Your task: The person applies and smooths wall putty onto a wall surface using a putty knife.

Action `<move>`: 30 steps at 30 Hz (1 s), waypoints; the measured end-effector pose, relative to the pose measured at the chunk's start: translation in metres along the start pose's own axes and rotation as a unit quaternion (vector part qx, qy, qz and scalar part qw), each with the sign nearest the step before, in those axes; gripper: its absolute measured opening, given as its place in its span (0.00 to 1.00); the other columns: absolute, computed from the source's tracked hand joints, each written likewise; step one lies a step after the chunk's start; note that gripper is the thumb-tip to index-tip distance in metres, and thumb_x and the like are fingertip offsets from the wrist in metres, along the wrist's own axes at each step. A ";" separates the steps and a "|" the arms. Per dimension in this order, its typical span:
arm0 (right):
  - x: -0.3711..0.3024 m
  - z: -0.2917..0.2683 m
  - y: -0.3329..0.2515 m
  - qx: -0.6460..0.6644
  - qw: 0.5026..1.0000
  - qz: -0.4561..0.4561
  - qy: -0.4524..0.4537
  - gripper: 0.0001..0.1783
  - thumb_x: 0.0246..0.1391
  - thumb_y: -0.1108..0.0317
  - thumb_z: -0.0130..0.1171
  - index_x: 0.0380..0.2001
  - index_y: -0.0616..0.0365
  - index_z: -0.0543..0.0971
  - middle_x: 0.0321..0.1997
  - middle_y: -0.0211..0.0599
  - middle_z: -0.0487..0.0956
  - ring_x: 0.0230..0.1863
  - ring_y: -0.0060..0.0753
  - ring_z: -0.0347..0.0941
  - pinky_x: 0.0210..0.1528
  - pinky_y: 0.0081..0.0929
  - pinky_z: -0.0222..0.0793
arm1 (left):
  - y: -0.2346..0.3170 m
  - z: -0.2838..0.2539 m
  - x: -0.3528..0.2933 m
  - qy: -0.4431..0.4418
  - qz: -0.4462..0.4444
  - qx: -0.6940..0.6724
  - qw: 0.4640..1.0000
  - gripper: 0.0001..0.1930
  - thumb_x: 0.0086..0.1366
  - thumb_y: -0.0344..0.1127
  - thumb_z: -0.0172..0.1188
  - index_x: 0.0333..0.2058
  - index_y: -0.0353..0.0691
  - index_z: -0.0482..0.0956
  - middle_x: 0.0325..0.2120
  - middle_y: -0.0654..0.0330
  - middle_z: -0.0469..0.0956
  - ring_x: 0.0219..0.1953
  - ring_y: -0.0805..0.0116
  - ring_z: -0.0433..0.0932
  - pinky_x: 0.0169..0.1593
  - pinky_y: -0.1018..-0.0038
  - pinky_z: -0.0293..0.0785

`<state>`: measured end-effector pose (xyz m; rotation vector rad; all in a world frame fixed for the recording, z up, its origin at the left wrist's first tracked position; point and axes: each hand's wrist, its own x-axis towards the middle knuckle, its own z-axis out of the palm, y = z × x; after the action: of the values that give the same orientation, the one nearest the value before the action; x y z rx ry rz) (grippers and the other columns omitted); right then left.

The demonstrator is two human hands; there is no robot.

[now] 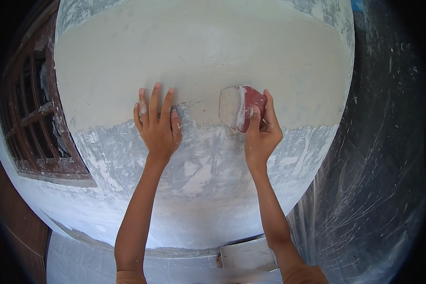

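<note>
Ahead is a wall (194,175) with a broad band of smooth beige filler (184,52) across its upper part. Below a ragged edge the surface turns patchy grey and white. My left hand (157,128) rests with spread fingers near that edge, holding nothing; pale smears mark its fingers. A red putty spreader (254,102) is gripped in my right hand (263,137), the thumb on its near face. Pale filler (232,106) coats the spreader's left half. The spreader lies close to the wall at the band's lower edge; its contact line is hidden.
On the left is a brown wooden window frame (49,113) with bars. Clear plastic sheeting (364,189), splashed with pale streaks, hangs at the right. A pale, rectangular tray-like thing (246,254) sits at the wall's foot, on grey floor (80,258).
</note>
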<state>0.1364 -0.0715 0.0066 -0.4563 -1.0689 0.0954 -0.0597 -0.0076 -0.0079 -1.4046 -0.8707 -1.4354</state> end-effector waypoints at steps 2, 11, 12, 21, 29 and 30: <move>0.002 0.003 0.000 0.055 0.997 0.043 0.031 0.22 0.61 0.78 0.52 0.59 0.64 0.72 0.45 0.47 0.82 0.43 0.21 0.76 0.45 0.19 0.70 | -0.002 0.001 -0.001 -0.019 0.020 0.014 1.000 0.23 0.69 0.39 0.42 0.61 0.48 0.68 0.65 0.58 0.61 0.70 0.51 0.51 0.68 0.53 0.41; 0.012 -0.013 -0.002 0.015 0.997 0.028 0.073 0.20 0.63 0.78 0.49 0.58 0.66 0.71 0.45 0.45 0.81 0.42 0.23 0.75 0.46 0.21 0.73 | 0.000 -0.001 -0.001 -0.011 0.014 0.014 1.000 0.22 0.69 0.39 0.41 0.60 0.49 0.69 0.64 0.58 0.63 0.70 0.51 0.53 0.68 0.53 0.43; 0.013 -0.021 -0.004 0.017 0.997 0.017 0.068 0.20 0.63 0.77 0.49 0.58 0.66 0.71 0.45 0.44 0.81 0.43 0.23 0.76 0.46 0.21 0.72 | 0.003 0.000 -0.002 -0.025 0.020 0.015 0.999 0.22 0.69 0.39 0.41 0.61 0.48 0.69 0.64 0.58 0.63 0.69 0.51 0.53 0.68 0.53 0.43; 0.000 -0.026 0.024 -0.061 0.998 -0.021 0.002 0.21 0.63 0.76 0.51 0.59 0.63 0.71 0.48 0.45 0.80 0.46 0.26 0.77 0.49 0.23 0.72 | -0.001 -0.002 -0.001 -0.010 0.016 0.010 1.000 0.22 0.69 0.39 0.41 0.60 0.48 0.69 0.64 0.58 0.63 0.70 0.50 0.52 0.68 0.52 0.42; -0.023 -0.021 0.024 -0.067 0.986 -0.010 -0.154 0.21 0.62 0.76 0.53 0.59 0.63 0.71 0.53 0.38 0.78 0.47 0.16 0.72 0.48 0.16 0.68 | 0.005 0.002 0.000 -0.013 0.013 0.009 1.000 0.22 0.70 0.40 0.41 0.60 0.48 0.68 0.64 0.58 0.63 0.70 0.51 0.52 0.68 0.53 0.42; -0.019 -0.027 0.030 -0.065 0.992 -0.005 -0.105 0.22 0.62 0.76 0.53 0.59 0.63 0.72 0.49 0.40 0.80 0.46 0.19 0.73 0.48 0.18 0.69 | 0.001 0.000 0.002 -0.007 0.013 0.015 1.000 0.22 0.70 0.40 0.41 0.60 0.48 0.68 0.64 0.58 0.63 0.70 0.52 0.52 0.68 0.53 0.43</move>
<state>0.1547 -0.0579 -0.0318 -0.5670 -1.2885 0.0659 -0.0587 -0.0082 -0.0061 -1.3993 -0.8776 -1.3892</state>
